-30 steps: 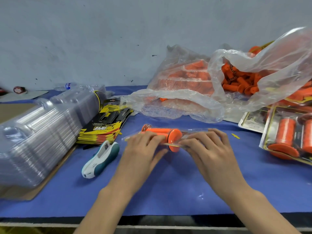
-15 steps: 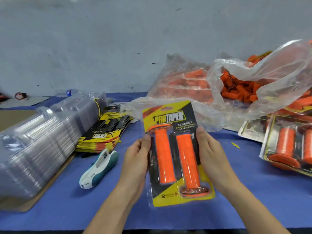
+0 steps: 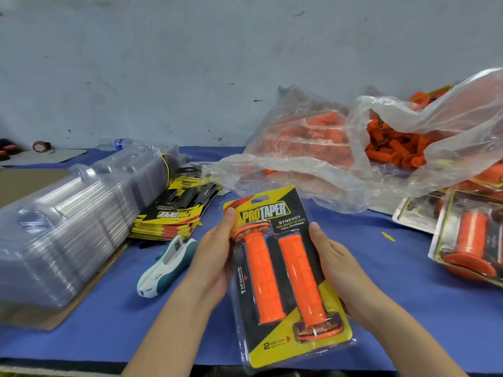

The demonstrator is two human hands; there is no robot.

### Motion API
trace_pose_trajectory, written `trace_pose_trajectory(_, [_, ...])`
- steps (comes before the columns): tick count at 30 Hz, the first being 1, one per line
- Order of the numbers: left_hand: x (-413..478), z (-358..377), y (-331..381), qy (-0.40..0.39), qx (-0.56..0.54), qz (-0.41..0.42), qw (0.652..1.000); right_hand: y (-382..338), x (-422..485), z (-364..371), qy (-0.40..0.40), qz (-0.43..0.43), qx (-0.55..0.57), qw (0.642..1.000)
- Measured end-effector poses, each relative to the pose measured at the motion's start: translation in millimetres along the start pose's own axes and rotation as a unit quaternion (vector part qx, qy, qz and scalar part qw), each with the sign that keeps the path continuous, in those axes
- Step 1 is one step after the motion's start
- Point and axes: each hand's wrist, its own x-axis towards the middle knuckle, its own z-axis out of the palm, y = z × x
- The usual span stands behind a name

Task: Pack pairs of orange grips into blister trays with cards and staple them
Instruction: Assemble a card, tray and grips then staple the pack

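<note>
Two hands hold a blister pack (image 3: 275, 270) of two orange handlebar grips (image 3: 262, 278) above the blue desk (image 3: 394, 281), long axis pointing away. Left hand (image 3: 215, 265) and right hand (image 3: 336, 265) each have their grip closed on a side edge. The white-and-teal stapler (image 3: 167, 266) lies left, nearer the left hand.

pack (image 3: 272, 346): held off the table (image 3: 408, 295), printed face toward the camera, top tilted slightly left.
left grip (image 3: 261, 278): orange, inside the pack, flange at the top.
right grip (image 3: 302, 278): orange, just beside the left grip, flange at the bottom.
left hand (image 3: 215, 262): grips the pack's left edge, thumb on the front.
right hand (image 3: 334, 265): grips the pack's right edge, thumb on the front.
stapler (image 3: 166, 265): white and teal, lying on the table left of the left hand.
trays (image 3: 68, 229): clear stack, far left.
cards (image 3: 177, 213): yellow-black stack behind the stapler.
bags (image 3: 313, 148): clear, holding loose orange grips, rear right.
</note>
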Motion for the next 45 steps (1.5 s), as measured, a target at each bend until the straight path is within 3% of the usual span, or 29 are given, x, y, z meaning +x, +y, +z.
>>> trace_pose_trajectory(5, [-0.7,-1.0,1.3,-0.008,0.001,-0.031,1.000,-1.6,7.7,1.8,0.042,-0.023,0.009,0.999])
trace_pose_trajectory(12, [1.8,11.7,-14.0,0.008,0.057,-0.002,0.998,-19.2,17.9,-4.0,0.022,0.057,0.095,0.994])
trace_pose_trajectory(21, [21.9,16.4,-11.9,0.052,0.043,-0.036,0.997,-16.4,31.4,-0.1,0.101,0.117,0.111,0.982])
trace_pose_trajectory(26, [24.6,14.9,-26.9,0.035,0.155,-0.017,0.987,-16.1,39.3,-10.9,0.161,0.119,0.124,0.972])
trace_pose_trajectory(31, [24.0,15.7,-25.4,0.072,0.205,-0.008,0.976,-10.4,44.0,-11.4,0.154,0.114,0.141,0.971])
trace_pose_trajectory(34, [28.0,11.1,-20.1,0.121,0.154,0.002,0.981,-2.1,42.0,-7.2,0.137,0.133,0.151,0.970])
trace_pose_trajectory(38, [25.6,10.0,-15.9,0.145,0.102,-0.033,0.984,7.1,37.7,-5.9,0.150,0.122,0.075,0.978])
trace_pose_trajectory(41, [19.7,15.7,-17.5,0.113,0.076,-0.043,0.990,5.1,36.3,-12.1,0.183,0.075,0.080,0.977])
trace_pose_trajectory(45, [3.0,22.0,-28.3,-0.021,0.035,-0.074,0.996,5.7,36.9,-28.0,0.230,0.055,0.126,0.964])
